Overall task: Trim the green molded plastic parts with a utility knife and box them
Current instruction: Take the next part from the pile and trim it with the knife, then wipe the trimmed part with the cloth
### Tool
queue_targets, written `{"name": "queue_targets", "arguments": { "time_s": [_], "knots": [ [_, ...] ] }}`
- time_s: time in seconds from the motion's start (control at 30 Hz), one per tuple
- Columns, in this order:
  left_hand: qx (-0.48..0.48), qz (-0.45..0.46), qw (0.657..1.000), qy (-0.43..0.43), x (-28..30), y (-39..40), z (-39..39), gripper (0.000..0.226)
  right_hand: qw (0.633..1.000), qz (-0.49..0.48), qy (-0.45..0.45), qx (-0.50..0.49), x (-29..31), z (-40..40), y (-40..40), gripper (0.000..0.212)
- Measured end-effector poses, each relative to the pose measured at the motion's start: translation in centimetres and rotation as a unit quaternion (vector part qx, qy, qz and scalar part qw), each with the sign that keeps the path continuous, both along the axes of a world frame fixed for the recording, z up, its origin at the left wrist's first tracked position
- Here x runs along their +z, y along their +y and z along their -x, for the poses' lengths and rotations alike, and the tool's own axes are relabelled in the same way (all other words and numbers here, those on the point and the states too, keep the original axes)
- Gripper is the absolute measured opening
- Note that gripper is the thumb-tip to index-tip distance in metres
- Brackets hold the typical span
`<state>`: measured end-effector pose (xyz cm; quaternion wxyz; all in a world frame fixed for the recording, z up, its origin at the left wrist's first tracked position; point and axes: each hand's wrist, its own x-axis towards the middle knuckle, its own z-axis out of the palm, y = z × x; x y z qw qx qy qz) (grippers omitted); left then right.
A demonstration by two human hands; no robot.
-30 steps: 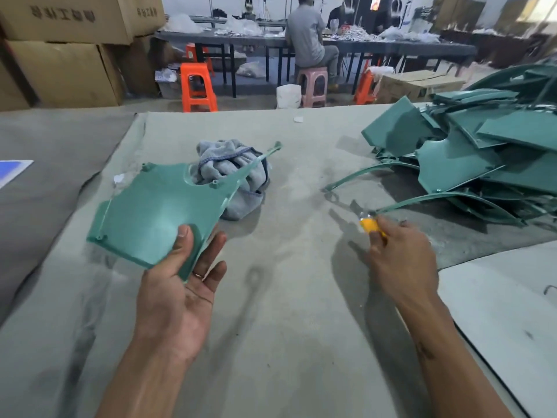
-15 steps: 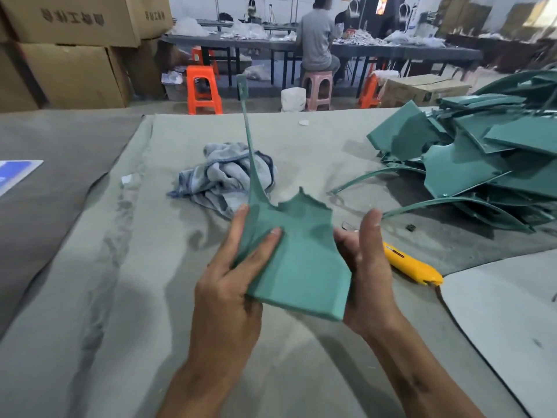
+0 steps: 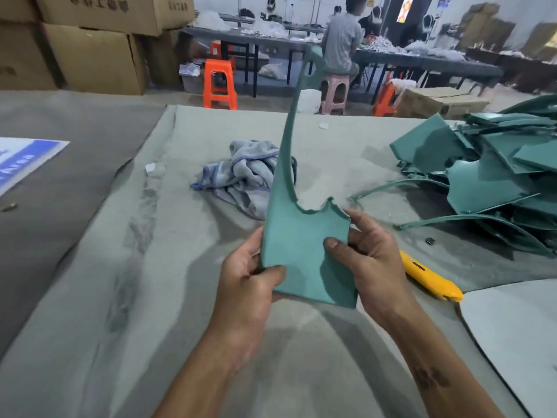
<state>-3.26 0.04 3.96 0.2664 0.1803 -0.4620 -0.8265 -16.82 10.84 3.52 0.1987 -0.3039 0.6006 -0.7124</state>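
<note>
Both hands gripping flat green molded plastic part point(image 3: 304, 245) upright, left hand point(image 3: 247, 285) low corner, right hand point(image 3: 373, 260) right edge, yellow utility knife point(image 3: 431, 277) on desk point(image 3: 120, 297) just right, green parts pile point(image 3: 497, 176) at right edge.

Two hands, the left hand point(image 3: 244, 276) and the right hand point(image 3: 376, 260), held one green part point(image 3: 304, 245), and one yellow utility knife point(image 3: 431, 279) and one crumpled cloth point(image 3: 241, 176) lay on the table. There was one heap of green parts point(image 3: 497, 176), too tangled to count, and beyond it two orange stools point(image 3: 219, 82), one pink stool point(image 3: 334, 93) and one seated person point(image 3: 343, 46)
</note>
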Motion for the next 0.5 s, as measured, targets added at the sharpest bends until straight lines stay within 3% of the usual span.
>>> {"name": "queue_targets", "arguments": {
  "time_s": [0.07,0.17,0.2,0.23,0.3,0.37,0.43,0.5],
  "knots": [
    [0.12,-0.014,0.992,-0.033,0.1,-0.4,0.3,0.053,0.999,-0.045,0.011,0.003,0.7,0.4,-2.4,0.019],
    [0.232,-0.108,0.967,-0.011,0.3,-1.7,0.2,0.044,0.991,-0.103,0.032,-0.077,2.2,2.5,-7.3,0.015],
    [0.265,-0.125,0.956,-0.013,0.1,-2.3,0.2,0.043,0.981,-0.142,0.09,-0.101,2.7,3.7,-9.0,0.012],
    [0.297,-0.135,0.945,-0.025,-0.3,-2.8,0.1,0.043,0.956,-0.205,0.182,-0.105,3.0,4.7,-10.6,0.024],
    [0.335,-0.131,0.933,-0.029,-0.4,-3.2,0.0,0.044,0.858,-0.346,0.379,-0.036,3.6,6.8,-13.7,0.066],
    [0.346,-0.078,0.935,-0.022,-0.6,-3.2,-0.2,0.049,0.749,-0.415,0.513,0.055,4.3,8.0,-16.5,0.099],
    [0.351,-0.021,0.935,-0.044,-0.8,-3.1,-0.3,0.052,0.651,-0.451,0.593,0.144,4.8,9.2,-19.4,0.122],
    [0.341,-0.037,0.937,-0.074,-1.3,-3.1,-0.1,0.052,0.574,-0.5,0.621,0.185,5.8,10.1,-22.0,0.13]
  ]
}}
